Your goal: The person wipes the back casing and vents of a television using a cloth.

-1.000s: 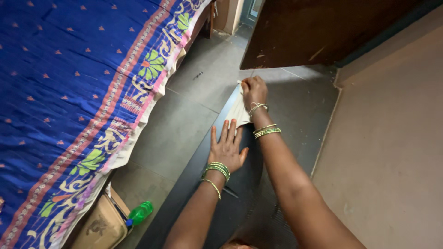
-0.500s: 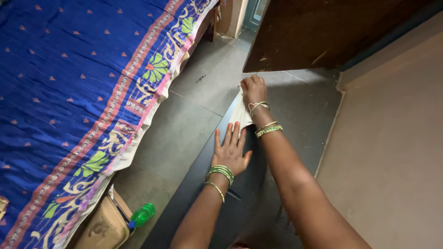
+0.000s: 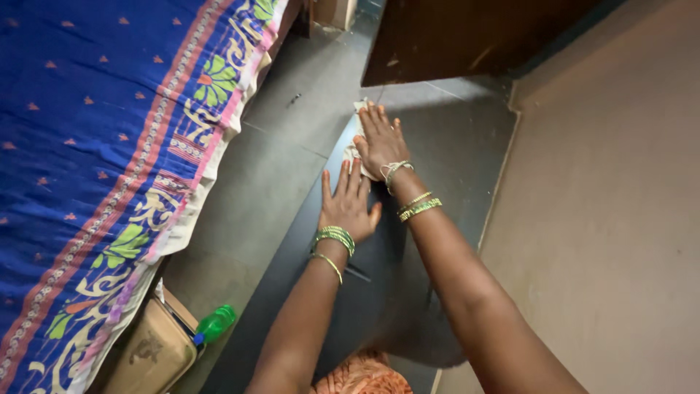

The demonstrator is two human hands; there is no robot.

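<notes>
**Right hand flattens out on the cloth**

Since a second ago, the right hand (image 3: 380, 142) has opened from a closed fist gripping the cloth (image 3: 355, 149) to a flat palm with fingers spread, pressing down on it. That pale cloth lies on a dark board (image 3: 321, 292) stretched along the grey floor (image 3: 270, 190), and only its edges show beside the fingers. The left hand (image 3: 347, 204) also lies flat and open on the board, holding nothing, just behind the right hand, its fingertips reaching the near edge of the cloth. Both wrists carry green and gold bangles.

To the left stands a bed (image 3: 87, 146) covered in blue fabric with a flowered border. Near its lower corner sit a tan bag (image 3: 146, 354) and a green bottle (image 3: 215, 323). A dark wooden door (image 3: 452, 36) stands beyond the hands.
</notes>
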